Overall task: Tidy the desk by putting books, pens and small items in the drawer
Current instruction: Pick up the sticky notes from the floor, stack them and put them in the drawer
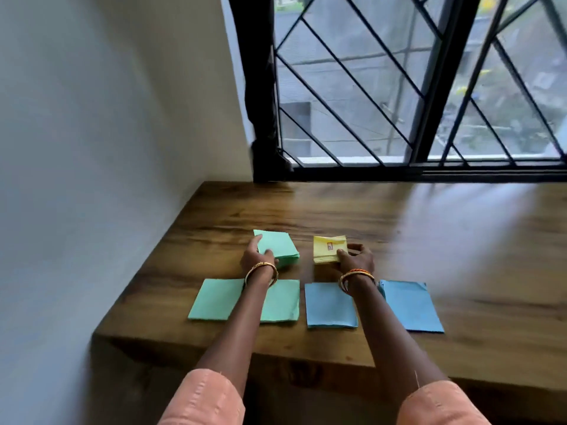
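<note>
On the wooden desk (399,240) lie two stacks of small paper squares. My left hand (256,257) grips the near left corner of the green stack (280,248), thumb on top. My right hand (357,259) pinches the near right corner of the yellow stack (328,250), which has a small red mark on its top sheet. Closer to me lie two flat green sheets (216,299) (282,302), partly covered by my left forearm, and two flat blue sheets (329,305) (409,306). No drawer is in view.
A white wall (92,148) borders the desk on the left. A window with a black metal grille (399,87) stands behind the desk. The desk's front edge (306,357) runs just past the paper sheets.
</note>
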